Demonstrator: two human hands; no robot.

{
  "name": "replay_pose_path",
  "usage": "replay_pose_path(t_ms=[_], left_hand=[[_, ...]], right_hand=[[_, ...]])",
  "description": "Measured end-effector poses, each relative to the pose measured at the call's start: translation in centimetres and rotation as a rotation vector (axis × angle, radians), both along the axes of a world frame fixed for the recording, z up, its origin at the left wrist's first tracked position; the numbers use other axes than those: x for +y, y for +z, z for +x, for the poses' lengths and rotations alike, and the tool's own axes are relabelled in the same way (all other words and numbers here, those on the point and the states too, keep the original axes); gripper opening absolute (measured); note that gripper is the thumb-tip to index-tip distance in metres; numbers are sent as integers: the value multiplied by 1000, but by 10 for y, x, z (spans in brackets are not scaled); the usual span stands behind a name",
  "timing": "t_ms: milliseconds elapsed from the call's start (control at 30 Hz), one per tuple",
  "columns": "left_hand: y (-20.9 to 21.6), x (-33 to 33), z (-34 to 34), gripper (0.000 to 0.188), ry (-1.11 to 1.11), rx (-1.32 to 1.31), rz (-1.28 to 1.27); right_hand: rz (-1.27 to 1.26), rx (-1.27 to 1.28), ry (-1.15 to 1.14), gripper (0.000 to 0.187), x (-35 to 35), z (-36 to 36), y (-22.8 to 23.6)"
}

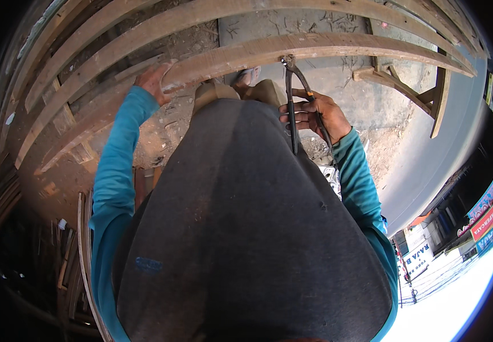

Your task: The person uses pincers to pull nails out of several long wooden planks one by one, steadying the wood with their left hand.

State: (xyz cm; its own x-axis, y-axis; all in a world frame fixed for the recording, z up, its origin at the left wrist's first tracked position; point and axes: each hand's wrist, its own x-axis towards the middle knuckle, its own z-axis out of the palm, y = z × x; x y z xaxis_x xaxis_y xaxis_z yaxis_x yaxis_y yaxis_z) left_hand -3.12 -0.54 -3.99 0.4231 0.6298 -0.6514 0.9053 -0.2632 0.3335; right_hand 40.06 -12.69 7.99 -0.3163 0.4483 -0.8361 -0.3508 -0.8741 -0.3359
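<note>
The right hand (323,114) has its grip around the splayed handles of black carpenter's pincers (290,88), whose head sits at the near edge of a long wooden plank (343,45) lying crosswise before the person's knees (215,94). The left hand (154,82) touches the plank's left part, though one cannot tell whether its grip is pressed together, and more wooden boards (201,14) curve past beyond
</note>
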Motion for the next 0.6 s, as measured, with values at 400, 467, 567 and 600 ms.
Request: replay_pose_path(t_ms=[400, 467, 567, 600], left_hand=[[24, 13, 12, 97, 10, -66, -58], [23, 25, 11, 95, 40, -42, -157], [0, 28, 1, 96, -47, -76, -205], [-5, 35, -1, 98, -99, -57, -188]], right_hand=[[-120, -170, -504, 15, 0, -125, -17], [-124, -136, -576, 13, -5, -141, -41], [444, -883, -288, 10, -40, -193, -128], [622, -867, -352, 10, -24, -207, -136]])
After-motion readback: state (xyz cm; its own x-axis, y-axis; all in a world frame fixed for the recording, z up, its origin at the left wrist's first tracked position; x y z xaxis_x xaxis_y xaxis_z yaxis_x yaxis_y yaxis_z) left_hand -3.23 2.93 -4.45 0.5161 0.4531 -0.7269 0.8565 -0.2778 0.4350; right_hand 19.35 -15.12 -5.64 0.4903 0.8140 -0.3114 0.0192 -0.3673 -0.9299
